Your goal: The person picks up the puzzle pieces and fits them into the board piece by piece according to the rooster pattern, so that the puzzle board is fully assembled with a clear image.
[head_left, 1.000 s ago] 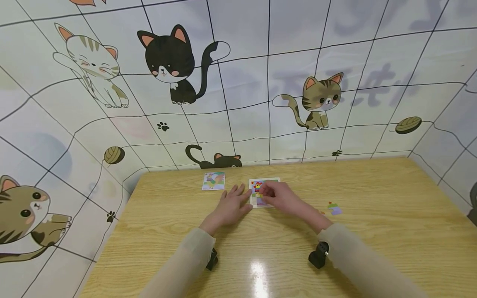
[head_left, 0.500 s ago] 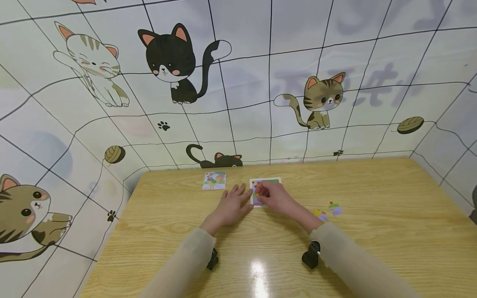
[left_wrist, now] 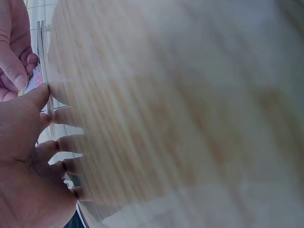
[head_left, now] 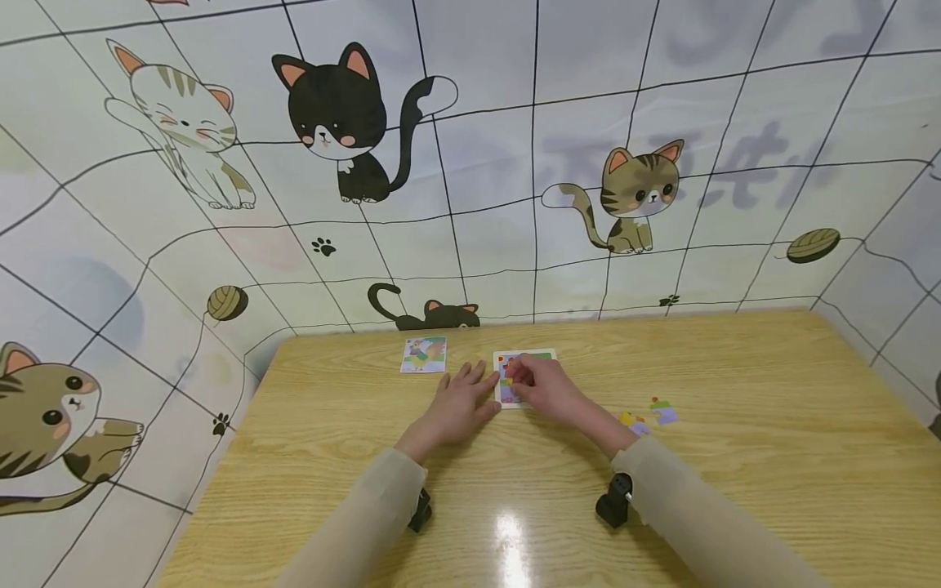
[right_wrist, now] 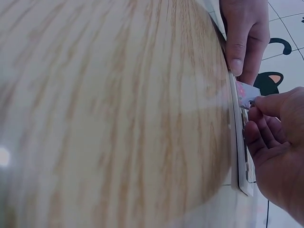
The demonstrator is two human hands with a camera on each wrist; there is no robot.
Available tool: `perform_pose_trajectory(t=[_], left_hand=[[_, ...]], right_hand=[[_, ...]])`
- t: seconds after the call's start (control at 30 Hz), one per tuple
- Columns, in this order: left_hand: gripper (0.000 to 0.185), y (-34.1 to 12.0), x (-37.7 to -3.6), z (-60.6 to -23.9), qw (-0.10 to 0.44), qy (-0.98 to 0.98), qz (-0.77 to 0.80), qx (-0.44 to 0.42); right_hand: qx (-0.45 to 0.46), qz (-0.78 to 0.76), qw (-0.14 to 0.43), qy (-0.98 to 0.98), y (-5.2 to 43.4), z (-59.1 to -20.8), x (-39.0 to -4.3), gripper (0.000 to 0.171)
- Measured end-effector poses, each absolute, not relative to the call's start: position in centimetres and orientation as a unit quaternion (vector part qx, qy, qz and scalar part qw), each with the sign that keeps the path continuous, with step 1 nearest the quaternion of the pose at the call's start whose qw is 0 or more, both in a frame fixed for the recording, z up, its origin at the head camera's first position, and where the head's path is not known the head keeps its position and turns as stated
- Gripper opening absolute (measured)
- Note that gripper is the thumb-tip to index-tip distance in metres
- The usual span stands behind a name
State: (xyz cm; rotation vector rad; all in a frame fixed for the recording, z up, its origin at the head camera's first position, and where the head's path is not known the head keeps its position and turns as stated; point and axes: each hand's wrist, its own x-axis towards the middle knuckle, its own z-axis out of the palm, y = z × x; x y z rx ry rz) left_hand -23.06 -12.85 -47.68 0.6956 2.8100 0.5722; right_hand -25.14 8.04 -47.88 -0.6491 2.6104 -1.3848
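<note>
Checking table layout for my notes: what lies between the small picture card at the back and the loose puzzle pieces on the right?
In the head view, the puzzle board with both hands on it.

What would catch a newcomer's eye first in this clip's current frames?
Probably the two hands meeting mid-table over a small colourful puzzle board: the left hand rests flat against its left edge, while the right hand pinches a puzzle piece over it. Next come the cartoon-cat backdrop behind the wooden table, a picture card further left, and loose pieces to the right.
</note>
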Motion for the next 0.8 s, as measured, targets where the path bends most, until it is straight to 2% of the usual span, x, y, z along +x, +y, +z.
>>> perform_pose_trajectory(t=[0.33, 0.8], left_hand=[[0.057, -12.77, -22.95, -47.47, 0.094, 0.947, 0.197, 0.235], [0.056, -12.67, -22.98, -47.53, 0.093, 0.948, 0.190, 0.238]], right_hand=[[-0.202, -0.455, 0.057, 0.866, 7.91, -48.23, -25.29, 0.011], [-0.243, -0.422, 0.033, 0.873, 8.06, -48.71, -25.45, 0.018]])
